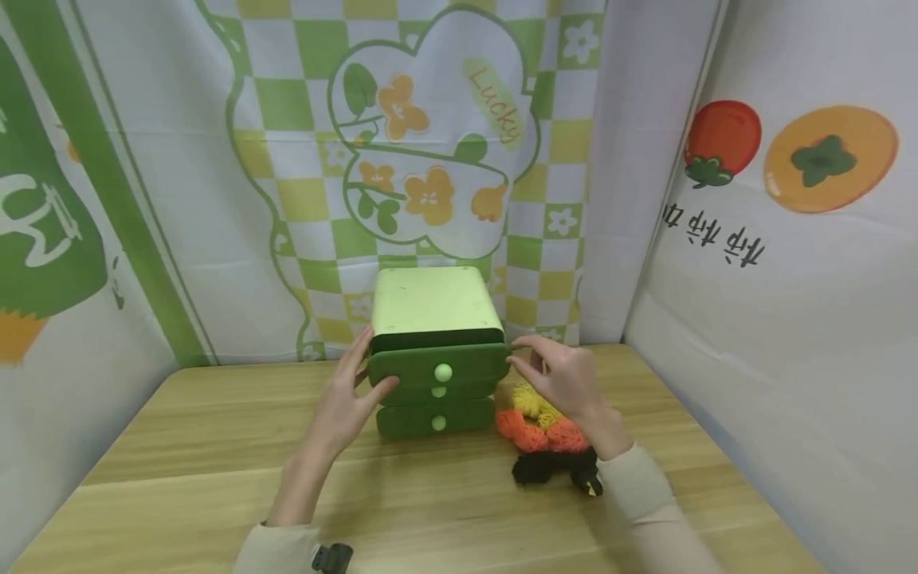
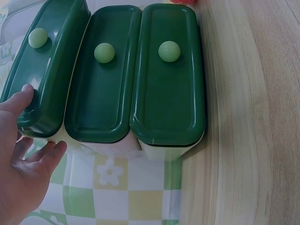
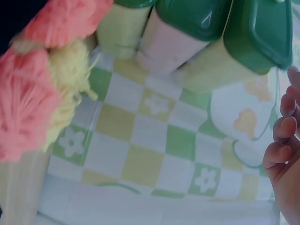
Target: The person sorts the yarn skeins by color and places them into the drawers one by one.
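A small cabinet point(image 1: 433, 299) with a pale green shell and three dark green drawers stands at the back of the table. Its top drawer point(image 1: 410, 363) sticks out past the other two, and a dark gap shows above its front. My left hand point(image 1: 344, 408) grips that drawer's left end, thumb point(image 2: 22, 98) on the front and the other fingers round the side. At the right end, my right hand point(image 1: 570, 379) has its thumb and forefinger tips at the drawer's edge, with the other fingers curled. Round light green knobs point(image 1: 443, 372) sit on the drawer fronts.
Right of the cabinet, below my right hand, lie yellow yarn point(image 1: 527, 400), orange-red yarn bundles point(image 1: 529, 437) and a black yarn bundle point(image 1: 538, 469). A patterned curtain point(image 1: 294, 191) hangs close behind the cabinet. White printed sheets point(image 1: 782, 335) flank the wooden table point(image 1: 445, 510).
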`<state>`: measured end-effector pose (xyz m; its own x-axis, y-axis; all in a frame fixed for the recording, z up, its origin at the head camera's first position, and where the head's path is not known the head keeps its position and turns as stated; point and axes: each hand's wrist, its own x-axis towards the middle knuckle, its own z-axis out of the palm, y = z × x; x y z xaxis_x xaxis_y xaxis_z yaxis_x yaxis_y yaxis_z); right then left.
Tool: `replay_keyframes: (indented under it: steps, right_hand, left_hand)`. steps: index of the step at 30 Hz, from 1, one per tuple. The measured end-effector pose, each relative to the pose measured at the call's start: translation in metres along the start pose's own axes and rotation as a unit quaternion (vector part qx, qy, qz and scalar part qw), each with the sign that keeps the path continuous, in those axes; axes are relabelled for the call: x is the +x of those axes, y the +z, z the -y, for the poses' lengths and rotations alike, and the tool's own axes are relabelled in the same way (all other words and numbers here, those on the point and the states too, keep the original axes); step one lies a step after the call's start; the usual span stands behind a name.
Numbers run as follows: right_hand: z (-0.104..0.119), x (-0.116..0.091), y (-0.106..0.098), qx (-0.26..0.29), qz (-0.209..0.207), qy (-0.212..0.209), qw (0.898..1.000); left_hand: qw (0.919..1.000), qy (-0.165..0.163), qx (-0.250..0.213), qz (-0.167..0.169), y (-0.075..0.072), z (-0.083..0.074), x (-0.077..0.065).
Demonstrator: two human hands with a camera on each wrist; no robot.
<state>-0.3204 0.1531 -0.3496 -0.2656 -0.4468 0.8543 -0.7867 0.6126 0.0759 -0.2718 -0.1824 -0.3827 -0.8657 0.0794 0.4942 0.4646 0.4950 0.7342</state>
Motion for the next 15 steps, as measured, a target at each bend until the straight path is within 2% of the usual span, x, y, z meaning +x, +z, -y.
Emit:
replay_keyframes:
  steps: [4, 9, 15]
  right_hand:
    - [-0.012, -0.005, -0.006, -0.020, 0.004, 0.007, 1.000]
    - [-0.025, -0.012, -0.008, -0.035, 0.028, 0.015, 0.999]
    - [-0.033, -0.015, -0.006, -0.045, 0.090, 0.036, 0.994]
  left_hand:
    - [1.0000, 0.001, -0.006, -0.002, 0.001, 0.000, 0.001]
    - [1.0000, -0.001, -0.002, -0.001, 0.001, 0.000, 0.001]
    - [1.0000, -0.003, -0.005, 0.001, 0.000, -0.001, -0.001]
